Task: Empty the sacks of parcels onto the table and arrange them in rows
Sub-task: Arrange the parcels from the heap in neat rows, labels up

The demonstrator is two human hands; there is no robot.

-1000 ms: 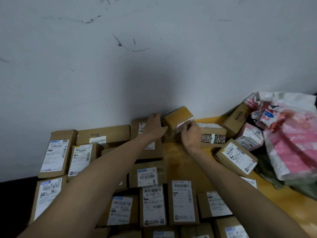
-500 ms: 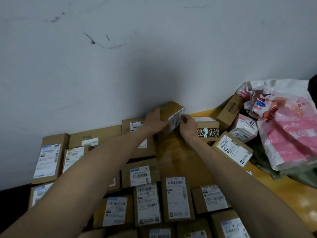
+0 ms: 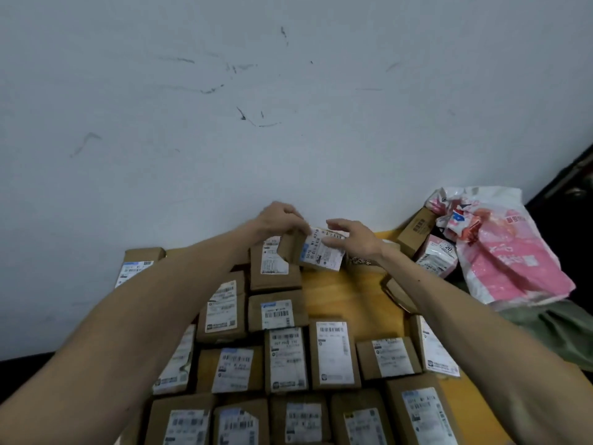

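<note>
Left hand (image 3: 280,216): fingers curled over the upper left end of a small brown cardboard box (image 3: 321,256) with a white barcode label, gripping it.
Right hand (image 3: 357,237): pinches the box's right end, fingers along the top edge and thumb laid on the label.
Box pose: tilted, label face turned toward the camera, barcode near the top edge.
Box location: back of the yellow wooden tabletop (image 3: 349,300), close to the scuffed white wall (image 3: 288,123). Cannot tell whether its lower edge touches the tabletop.
Left neighbour: tall brown labelled parcel (image 3: 272,268) lying flat just beside the box; the box overlaps its right edge in this view.
Rows: brown cardboard parcels (image 3: 333,354) lie label-up side by side across the near and left tabletop, most of them touching.
Bare strip: tabletop shows between the held box and the rows.
Right side: brown printed carton (image 3: 415,228) by the wall, small pink-and-white packet (image 3: 438,256) marked "20" beside it, crumpled pink-and-white plastic mailer bag (image 3: 510,264) further right.
Under the bag: green fabric sack (image 3: 555,329), partly covered.
</note>
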